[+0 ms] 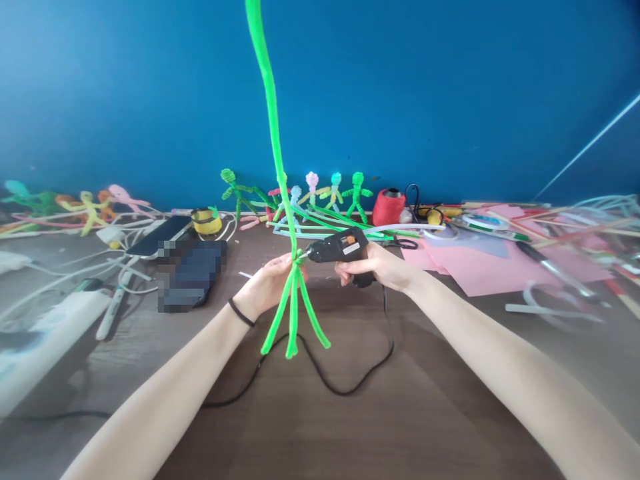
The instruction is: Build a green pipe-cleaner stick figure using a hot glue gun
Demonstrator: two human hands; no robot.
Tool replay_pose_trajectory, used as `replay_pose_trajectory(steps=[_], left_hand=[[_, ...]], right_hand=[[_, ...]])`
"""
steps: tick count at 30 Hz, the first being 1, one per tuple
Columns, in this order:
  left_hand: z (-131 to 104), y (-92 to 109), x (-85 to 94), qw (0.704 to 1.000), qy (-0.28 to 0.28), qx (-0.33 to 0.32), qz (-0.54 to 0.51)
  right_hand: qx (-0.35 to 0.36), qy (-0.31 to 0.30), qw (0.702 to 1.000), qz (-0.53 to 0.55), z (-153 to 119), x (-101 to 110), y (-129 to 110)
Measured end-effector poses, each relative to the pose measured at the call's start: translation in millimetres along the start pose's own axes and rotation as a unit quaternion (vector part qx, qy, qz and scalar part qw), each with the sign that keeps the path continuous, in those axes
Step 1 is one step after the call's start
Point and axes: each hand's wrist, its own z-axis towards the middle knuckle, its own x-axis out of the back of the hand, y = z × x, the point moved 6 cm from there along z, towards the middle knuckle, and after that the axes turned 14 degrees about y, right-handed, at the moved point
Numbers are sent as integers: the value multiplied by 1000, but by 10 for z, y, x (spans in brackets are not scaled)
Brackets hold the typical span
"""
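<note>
My left hand [276,275] pinches a bright green pipe cleaner piece [294,303] at its twisted knot. One long stem rises from that knot out of the top of the view, and three shorter strands hang down, spread apart. In my right hand [383,268] is a black hot glue gun [340,247], my fingers wrapped round its handle. Its nozzle points left and meets the knot, or lies just in front of it; I cannot tell which. A clear glue stick [405,228] sticks out of the gun's back.
Pipe cleaner figures [357,193] stand along the blue wall. Left lie two phones [193,273], a yellow tape roll [206,221] and a white power strip [55,340]. Pink paper sheets [480,267] and a red spool [387,208] are at right. The gun's black cable [345,392] loops across the table.
</note>
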Motion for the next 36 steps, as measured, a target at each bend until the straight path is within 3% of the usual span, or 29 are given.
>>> replay_pose_trajectory(steps=[36], left_hand=[[-22, 16, -11, 1000, 10, 0, 0]], right_hand=[[9, 20, 1000, -8, -2, 3, -6]])
